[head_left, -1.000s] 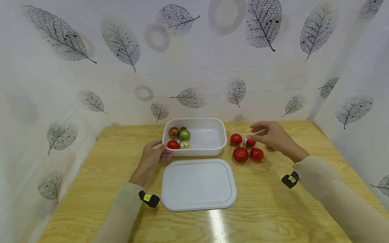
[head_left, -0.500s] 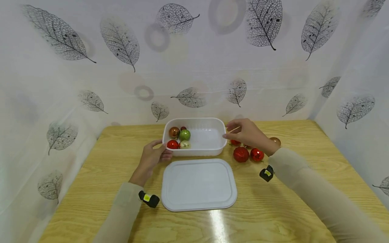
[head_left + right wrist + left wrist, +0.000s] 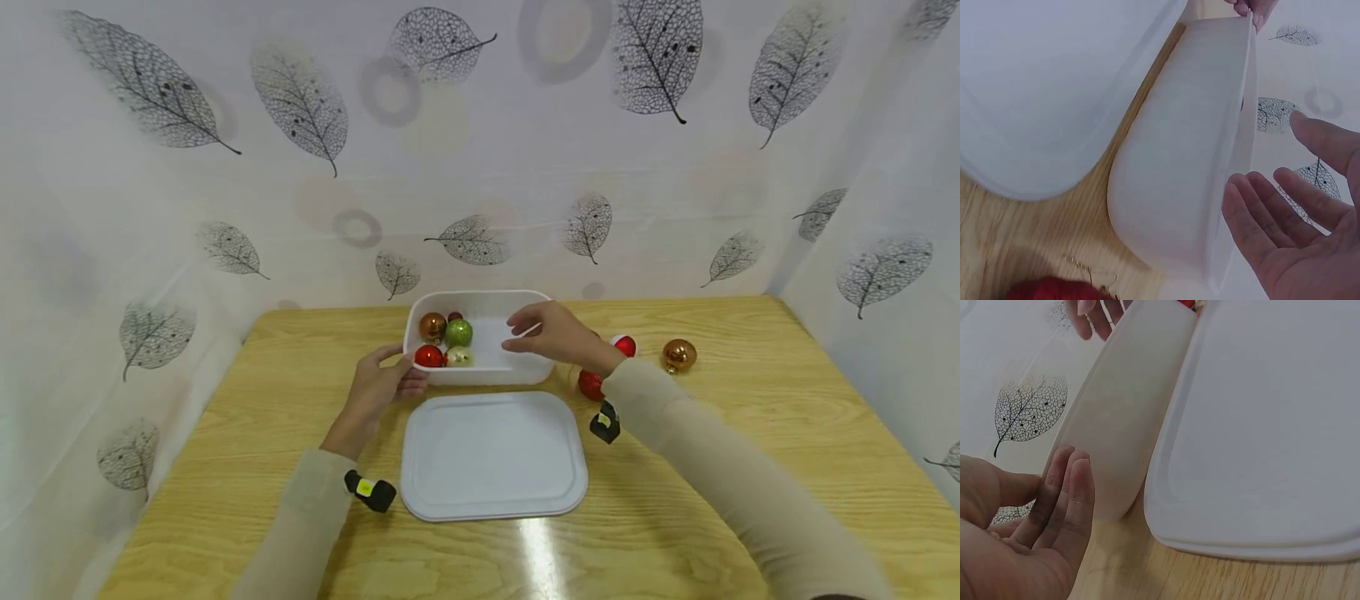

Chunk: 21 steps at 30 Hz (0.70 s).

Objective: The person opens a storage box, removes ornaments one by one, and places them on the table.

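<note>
Head view: a white tub point(image 3: 525, 367) sits mid-counter point(image 3: 750, 433) holding baubles point(image 3: 459, 333); more lie right. The left hand point(image 3: 375, 392) steadies its left end, fingers relaxed. The right hand point(image 3: 551, 333) hovers over it, open, empty.

Left wrist view: straight fingers point(image 3: 1069, 500) touch the tub wall.

Right wrist view: the palm is spread. The tub looks light, thin and slick; best gripped by the rim.

I find no readable text, label, brand, number or sign in any view. The white container point(image 3: 480, 377), its lid point(image 3: 492, 454) and the baubles are unmarked. The backdrop carries only leaf and ring prints. The yellow patches on my wrist-worn cameras are too small to read.
</note>
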Motion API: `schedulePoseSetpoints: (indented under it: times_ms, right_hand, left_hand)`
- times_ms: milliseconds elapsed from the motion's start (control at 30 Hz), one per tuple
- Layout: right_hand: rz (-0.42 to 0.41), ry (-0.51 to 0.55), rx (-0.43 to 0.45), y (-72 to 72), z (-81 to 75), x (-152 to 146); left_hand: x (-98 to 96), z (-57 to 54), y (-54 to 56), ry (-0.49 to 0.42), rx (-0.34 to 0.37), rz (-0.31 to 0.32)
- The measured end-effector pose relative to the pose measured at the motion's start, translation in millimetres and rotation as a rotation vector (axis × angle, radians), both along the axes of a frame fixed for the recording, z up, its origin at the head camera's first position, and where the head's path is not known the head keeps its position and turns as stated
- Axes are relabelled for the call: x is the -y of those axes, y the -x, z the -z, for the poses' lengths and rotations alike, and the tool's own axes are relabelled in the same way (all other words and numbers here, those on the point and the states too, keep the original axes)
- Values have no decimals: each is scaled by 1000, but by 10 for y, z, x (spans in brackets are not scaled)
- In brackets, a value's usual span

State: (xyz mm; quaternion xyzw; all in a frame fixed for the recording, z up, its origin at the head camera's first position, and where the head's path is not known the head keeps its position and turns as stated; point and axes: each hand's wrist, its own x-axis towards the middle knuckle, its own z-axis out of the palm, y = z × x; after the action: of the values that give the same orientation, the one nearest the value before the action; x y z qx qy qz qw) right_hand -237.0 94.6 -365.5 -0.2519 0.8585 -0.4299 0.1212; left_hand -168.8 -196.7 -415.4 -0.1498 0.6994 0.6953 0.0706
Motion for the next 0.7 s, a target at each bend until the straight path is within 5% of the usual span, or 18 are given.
schedulePoseSetpoints:
  times_ms: [700]
  right_hand:
    - [-57, -28, 167, 112, 265, 455]
  left_hand:
    - [1, 11, 19, 14, 13, -5]
